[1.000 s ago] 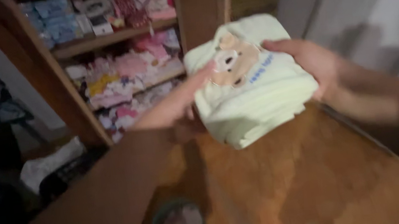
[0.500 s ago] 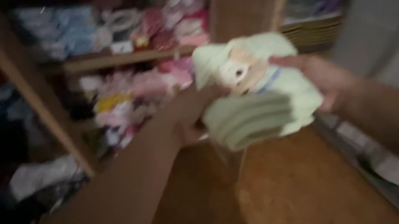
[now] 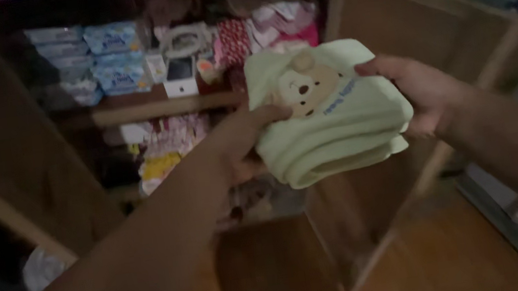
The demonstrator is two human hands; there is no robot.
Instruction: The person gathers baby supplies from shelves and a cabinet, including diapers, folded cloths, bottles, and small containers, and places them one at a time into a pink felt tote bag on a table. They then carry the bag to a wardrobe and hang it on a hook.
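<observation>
Both my hands hold a folded pale green towel [image 3: 336, 121] with a bear picture on top. My left hand [image 3: 241, 141] grips its left side, thumb on top and fingers beneath. Along its right edge my right hand [image 3: 417, 93] clasps it. The towel is lifted in the air in front of an open wooden cupboard [image 3: 132, 109], level with the shelf gap.
The upper shelf [image 3: 152, 106] carries blue packs [image 3: 115, 57], a small white box [image 3: 180, 75] and pink and red cloths [image 3: 262, 27]. More folded pink and yellow clothes [image 3: 168, 148] lie on the shelf below. The open cupboard door [image 3: 421, 48] stands at right, above a wooden surface [image 3: 451, 260].
The towel has been lifted off the wooden surface and carried toward the cupboard shelves. Both hands kept hold of it, and my view has moved closer to the cupboard.
</observation>
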